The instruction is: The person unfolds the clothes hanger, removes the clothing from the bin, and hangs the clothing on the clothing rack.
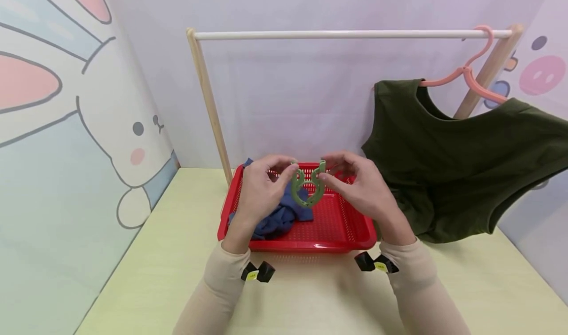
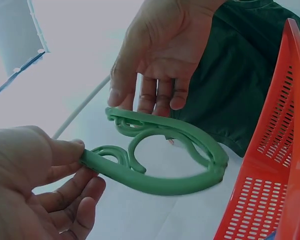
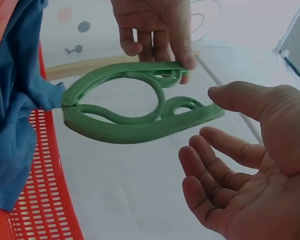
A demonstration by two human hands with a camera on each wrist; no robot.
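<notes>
A green folding clothes hanger (image 1: pixel 307 203), its two arms folded up into a loop, is held above a red basket (image 1: pixel 306 246). My left hand (image 1: pixel 262 187) pinches the end of one arm between thumb and fingers. The right hand (image 1: pixel 361 184) is at the end of the other arm; its thumb is at the tip. In the right wrist view its index finger (image 3: pixel 235 147) stands slightly apart below the green hanger (image 3: pixel 135 132), the fingers loosely bent. A crumpled blue garment (image 1: pixel 284 216) lies in the left part of the basket.
Behind the basket stands a rack with a white rail (image 1: pixel 333 34) and wooden posts (image 1: pixel 208 98). At its right end a dark green sleeveless top (image 1: pixel 443 167) hangs on a pink hanger (image 1: pixel 481 86). Printed panels flank the pale tabletop (image 1: pixel 168 256).
</notes>
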